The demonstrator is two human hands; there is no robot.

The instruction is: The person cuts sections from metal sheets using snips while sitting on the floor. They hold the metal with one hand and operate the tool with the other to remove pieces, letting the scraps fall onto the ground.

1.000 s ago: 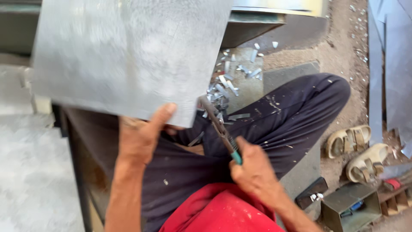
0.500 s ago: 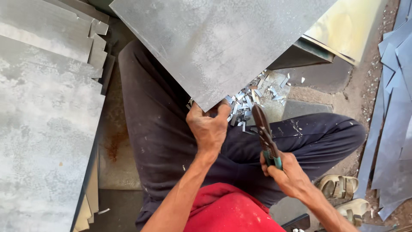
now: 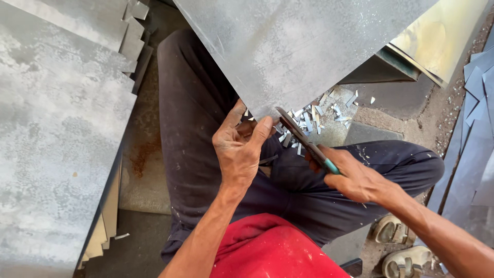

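packages: none | labels: none | signs: none | screens: none in view

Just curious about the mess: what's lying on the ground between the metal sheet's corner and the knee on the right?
In the head view, a scatter of small metal offcuts lies there, below the metal sheet and above the knee.

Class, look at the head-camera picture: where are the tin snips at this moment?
The snips are near the centre of the head view, held in the right hand, their blades at the lower corner of the metal sheet that the left hand grips.
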